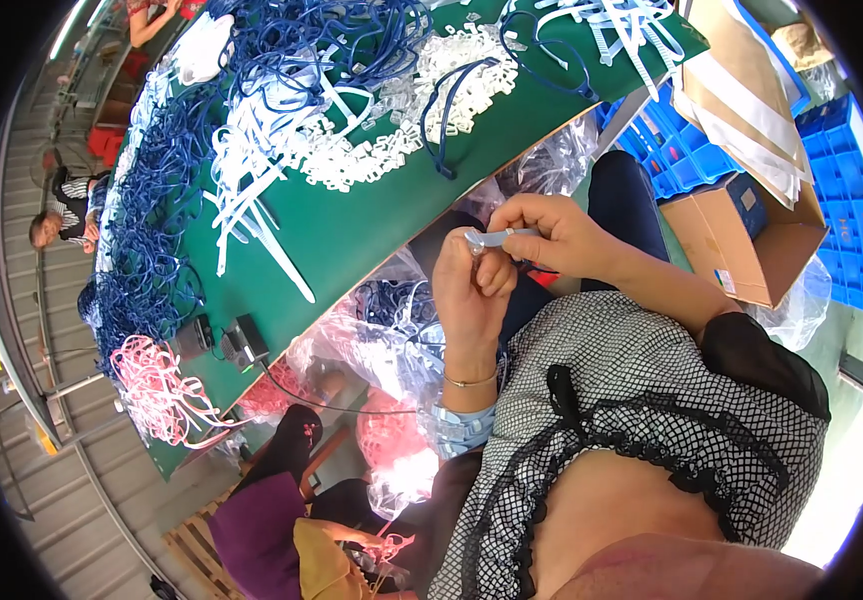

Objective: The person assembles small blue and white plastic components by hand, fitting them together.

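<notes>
In front of my chest, both hands meet over a short pale blue strap (497,239). My right hand (564,238) pinches the strap between thumb and fingertips. My left hand (474,280) is closed, its fingers curled, gripping a small clear plastic piece (476,243) at the strap's left end. Whether the strap passes through that piece is too small to tell. A dark cord end shows just below my right fingers. On the green table (352,240) lie small whitish plastic buckles (352,160), pale blue straps (252,190) and tangled navy cords (162,200).
Pink straps (167,390) and a black adapter (244,342) with a cable lie at the table's left end. Plastic bags (392,340) hang below its edge. A cardboard box (742,240) and blue crates (852,220) stand at right. A co-worker in purple (272,530) handles pink straps.
</notes>
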Motion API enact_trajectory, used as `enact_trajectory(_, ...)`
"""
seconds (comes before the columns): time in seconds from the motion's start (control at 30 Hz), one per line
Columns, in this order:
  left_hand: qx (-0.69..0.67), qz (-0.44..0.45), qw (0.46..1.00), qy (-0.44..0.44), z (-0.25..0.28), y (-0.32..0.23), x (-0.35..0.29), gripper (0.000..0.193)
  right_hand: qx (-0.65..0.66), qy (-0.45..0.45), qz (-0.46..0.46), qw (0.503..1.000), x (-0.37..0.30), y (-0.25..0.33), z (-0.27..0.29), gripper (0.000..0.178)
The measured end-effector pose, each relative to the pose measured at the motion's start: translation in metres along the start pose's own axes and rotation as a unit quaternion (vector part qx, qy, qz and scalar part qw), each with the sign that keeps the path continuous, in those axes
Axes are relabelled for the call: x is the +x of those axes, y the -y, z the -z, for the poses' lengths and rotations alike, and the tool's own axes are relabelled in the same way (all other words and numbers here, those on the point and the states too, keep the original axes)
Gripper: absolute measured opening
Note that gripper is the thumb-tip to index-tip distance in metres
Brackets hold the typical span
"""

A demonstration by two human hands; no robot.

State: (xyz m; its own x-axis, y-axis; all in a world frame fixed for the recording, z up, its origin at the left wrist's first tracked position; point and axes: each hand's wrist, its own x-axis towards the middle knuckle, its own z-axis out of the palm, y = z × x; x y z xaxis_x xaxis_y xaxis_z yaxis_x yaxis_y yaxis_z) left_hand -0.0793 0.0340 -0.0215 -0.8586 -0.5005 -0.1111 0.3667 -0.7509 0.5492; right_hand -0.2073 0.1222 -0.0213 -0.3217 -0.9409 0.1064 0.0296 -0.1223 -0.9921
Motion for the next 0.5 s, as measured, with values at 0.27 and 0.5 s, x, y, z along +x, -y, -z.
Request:
enact_trajectory(0.27,0.457,-0.143,0.875,-0.072,0.006,0.005,-0.002,0.011,-0.185,-0.085,0.186,0.961,-0.001,-0.003,0.002,0.010)
enact_trajectory(0.5,0.498,-0.093,0.861,-0.036,-0.010,-0.002,-0.005,0.011,0.019,-0.026,0.121,0.992,-0.006,-0.008,0.018,0.009)
